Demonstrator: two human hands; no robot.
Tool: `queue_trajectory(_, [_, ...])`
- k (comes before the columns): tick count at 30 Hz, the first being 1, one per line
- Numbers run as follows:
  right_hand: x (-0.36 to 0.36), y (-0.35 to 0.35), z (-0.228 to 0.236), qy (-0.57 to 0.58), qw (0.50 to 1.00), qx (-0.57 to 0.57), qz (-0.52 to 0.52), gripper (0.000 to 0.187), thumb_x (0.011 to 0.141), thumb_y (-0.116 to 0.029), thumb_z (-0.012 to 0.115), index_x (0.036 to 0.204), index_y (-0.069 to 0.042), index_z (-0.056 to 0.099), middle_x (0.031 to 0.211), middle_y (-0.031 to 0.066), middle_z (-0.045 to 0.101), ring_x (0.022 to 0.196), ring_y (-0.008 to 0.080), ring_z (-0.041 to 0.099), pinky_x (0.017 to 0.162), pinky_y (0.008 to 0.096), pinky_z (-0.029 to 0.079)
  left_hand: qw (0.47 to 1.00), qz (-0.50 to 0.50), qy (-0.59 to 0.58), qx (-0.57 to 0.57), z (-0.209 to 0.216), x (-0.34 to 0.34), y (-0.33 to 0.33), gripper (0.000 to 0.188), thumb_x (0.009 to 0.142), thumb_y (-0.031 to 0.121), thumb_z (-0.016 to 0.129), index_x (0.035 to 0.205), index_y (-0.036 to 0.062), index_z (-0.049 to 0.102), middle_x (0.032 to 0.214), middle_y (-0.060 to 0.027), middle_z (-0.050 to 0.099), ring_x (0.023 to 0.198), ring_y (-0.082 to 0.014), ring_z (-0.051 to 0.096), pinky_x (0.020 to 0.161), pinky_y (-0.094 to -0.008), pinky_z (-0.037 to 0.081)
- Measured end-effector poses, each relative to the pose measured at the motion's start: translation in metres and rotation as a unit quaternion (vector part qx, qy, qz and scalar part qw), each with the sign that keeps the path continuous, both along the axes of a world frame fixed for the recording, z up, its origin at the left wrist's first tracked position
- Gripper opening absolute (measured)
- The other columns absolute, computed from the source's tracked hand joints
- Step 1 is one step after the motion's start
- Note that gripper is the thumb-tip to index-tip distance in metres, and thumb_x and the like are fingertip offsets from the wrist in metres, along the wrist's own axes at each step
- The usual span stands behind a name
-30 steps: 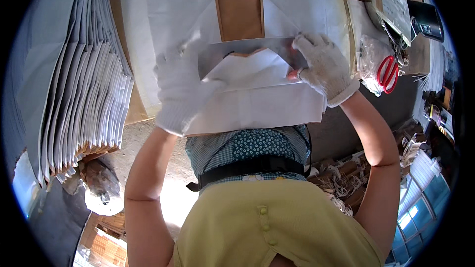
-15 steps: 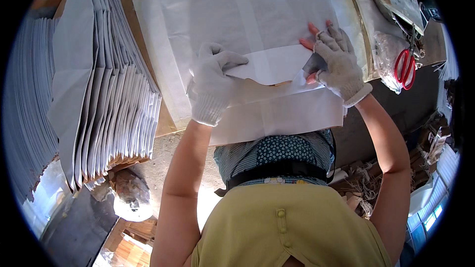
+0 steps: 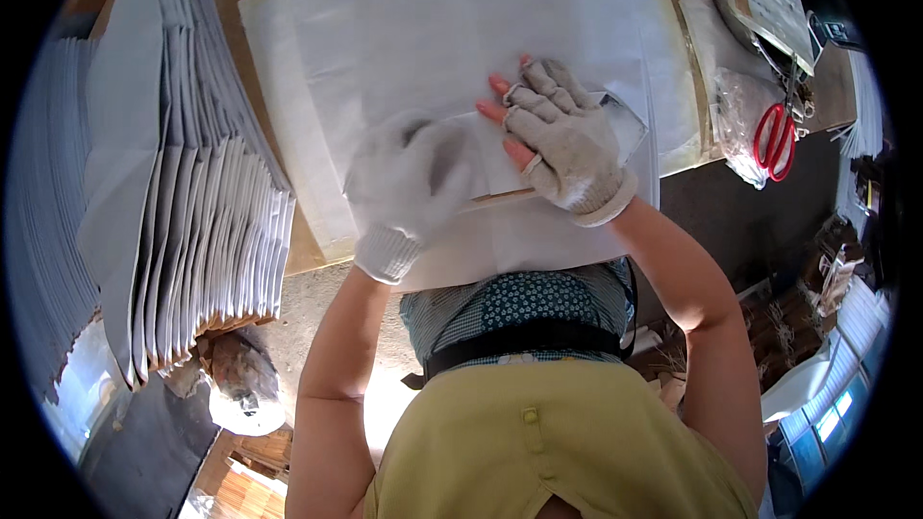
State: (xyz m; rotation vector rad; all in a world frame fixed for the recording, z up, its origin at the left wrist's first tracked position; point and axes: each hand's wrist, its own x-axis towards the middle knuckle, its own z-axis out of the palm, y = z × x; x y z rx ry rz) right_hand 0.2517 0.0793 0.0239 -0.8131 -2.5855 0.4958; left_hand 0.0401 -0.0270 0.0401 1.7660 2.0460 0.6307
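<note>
Large white paper sheets [image 3: 433, 29] lie on the work table in front of me. A folded strip [image 3: 492, 168] crosses the near part, with a narrow brown gap showing along its edge. My right hand [image 3: 569, 139], in a whitish glove with bare fingertips, rests flat on this strip, fingers spread. Beside that hand a grey and white folded corner [image 3: 625, 125] sticks out. My left hand [image 3: 409, 178], also gloved, is over the strip's left end; motion smears its fingers, so its grip cannot be made out.
Tall stacks of folded white paper [image 3: 207, 221] stand at the left. At the right edge of the table are red-handled scissors [image 3: 775, 141] and a clear plastic bag [image 3: 742, 115]. A white bag [image 3: 248, 404] sits low at the left.
My right hand has slid left along the strip, pressing the once-lifted right part down. My left hand has shifted slightly left and is now blurred.
</note>
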Motion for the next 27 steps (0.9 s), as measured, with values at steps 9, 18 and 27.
queue_trajectory(9, [-0.021, -0.005, -0.001, 0.019, 0.997, 0.013, -0.068, 0.039, 0.095, -0.022, 0.062, 0.127, -0.004, 0.072, 0.143, 0.0178, 0.065, 0.141, 0.0403, 0.052, 0.122, 0.0551, 0.035, 0.979, 0.035, 0.168, 0.108, -0.011, 0.037, 0.020, 0.035, 0.086, 0.023, 0.073, 0.118, 0.0084, 0.070, 0.116, -0.0089, 0.062, 0.106, -0.0332, 0.061, 0.094, -0.0484, 0.048])
queue_trajectory(18, [0.076, 0.045, 0.016, -0.024, 0.995, 0.091, 0.025, 0.040, 0.090, -0.020, 0.068, 0.128, -0.008, 0.072, 0.136, 0.0144, 0.068, 0.131, 0.0372, 0.061, 0.114, 0.0516, 0.045, 0.996, 0.058, -0.062, 0.036, -0.002, -0.051, -0.050, 0.045, 0.093, 0.014, 0.065, 0.135, 0.0006, 0.061, 0.131, -0.0163, 0.063, 0.118, -0.0365, 0.062, 0.101, -0.0454, 0.050])
queue_trajectory(27, [0.084, 0.003, 0.027, -0.123, 0.985, -0.009, -0.120, 0.068, 0.076, -0.025, 0.089, 0.136, -0.008, 0.064, 0.121, 0.0116, 0.069, 0.117, 0.0316, 0.064, 0.106, 0.0438, 0.050, 0.702, 0.367, -0.610, -0.029, -0.029, -0.036, -0.097, 0.054, 0.106, 0.023, 0.060, 0.153, 0.0011, 0.045, 0.141, -0.0172, 0.058, 0.115, -0.0246, 0.064, 0.087, -0.0354, 0.059])
